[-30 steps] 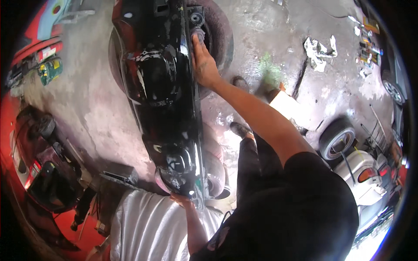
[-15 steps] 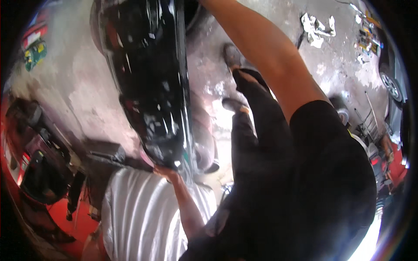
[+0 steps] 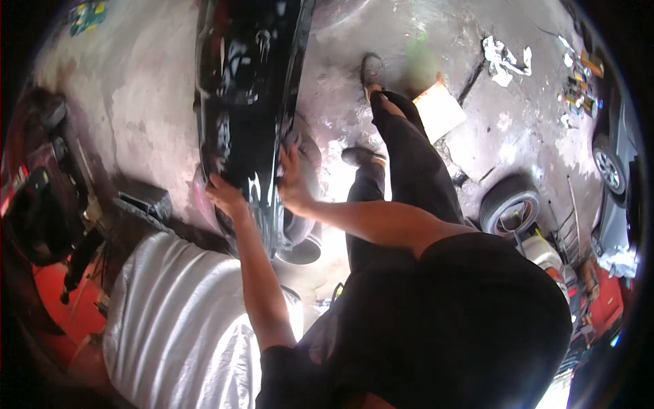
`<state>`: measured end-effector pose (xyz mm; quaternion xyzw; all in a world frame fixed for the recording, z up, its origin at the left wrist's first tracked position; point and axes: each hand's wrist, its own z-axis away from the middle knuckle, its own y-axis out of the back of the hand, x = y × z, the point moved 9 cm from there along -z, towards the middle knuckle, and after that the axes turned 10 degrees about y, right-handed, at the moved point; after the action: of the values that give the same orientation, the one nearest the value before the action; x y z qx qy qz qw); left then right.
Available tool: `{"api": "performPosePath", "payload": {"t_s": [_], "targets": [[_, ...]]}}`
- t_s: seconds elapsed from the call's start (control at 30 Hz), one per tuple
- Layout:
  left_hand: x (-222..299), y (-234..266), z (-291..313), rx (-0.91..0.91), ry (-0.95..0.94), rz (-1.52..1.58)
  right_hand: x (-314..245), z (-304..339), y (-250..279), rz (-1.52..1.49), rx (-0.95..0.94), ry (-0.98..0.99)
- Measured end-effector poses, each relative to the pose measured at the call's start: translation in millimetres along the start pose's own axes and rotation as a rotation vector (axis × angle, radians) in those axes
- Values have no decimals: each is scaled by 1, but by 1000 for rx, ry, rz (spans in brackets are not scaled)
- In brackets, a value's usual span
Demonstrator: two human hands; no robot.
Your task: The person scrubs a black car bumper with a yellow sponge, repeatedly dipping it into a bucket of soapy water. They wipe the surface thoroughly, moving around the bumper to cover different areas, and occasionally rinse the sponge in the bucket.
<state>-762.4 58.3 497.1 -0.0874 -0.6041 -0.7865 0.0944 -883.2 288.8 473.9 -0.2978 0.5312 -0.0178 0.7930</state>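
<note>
A long, glossy black car body panel (image 3: 255, 102) runs away from me, its near end narrowing between my hands. What kind of panel it is, I cannot tell. My left hand (image 3: 226, 194) grips its left edge near that end, fingers bent over it. On the opposite edge, my right hand (image 3: 294, 183) rests with fingers spread and pointing away from me. Beneath the panel's near right side show a stacked tire (image 3: 304, 153) and a round, dark-rimmed opening (image 3: 300, 253), partly hidden by the panel.
A silver cover (image 3: 177, 307) drapes a bulky thing at near left. To the right are a loose tire (image 3: 509, 204), a pale flat piece (image 3: 439, 110) and a crumpled white cloth (image 3: 505, 63). A grey car (image 3: 618, 146) stands at far right; a dark box (image 3: 146, 201) lies left.
My right hand has come back from the panel's far part to its near right edge. My left hand has shifted from the near tip to the left edge. The view has moved too.
</note>
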Motion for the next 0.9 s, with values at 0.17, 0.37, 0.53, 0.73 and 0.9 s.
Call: {"api": "performPosePath", "payload": {"t_s": [0.17,0.37,0.53,0.73,0.9], "targets": [[14,33,57,-167,179,539,125,138,-11,196,-168,-615],[-77,77,169,-128,-102,986,80,-71,153,740,-332,662],[-436,-39,329,-181,560,874,-105,-124,51,136,-289,-89],[-523,-138,565,-761,1228,551,-162,-126,-34,1120,-804,905],[-479,-120,586,-618,1263,851,-68,2,-90,1308,-776,1053]]}}
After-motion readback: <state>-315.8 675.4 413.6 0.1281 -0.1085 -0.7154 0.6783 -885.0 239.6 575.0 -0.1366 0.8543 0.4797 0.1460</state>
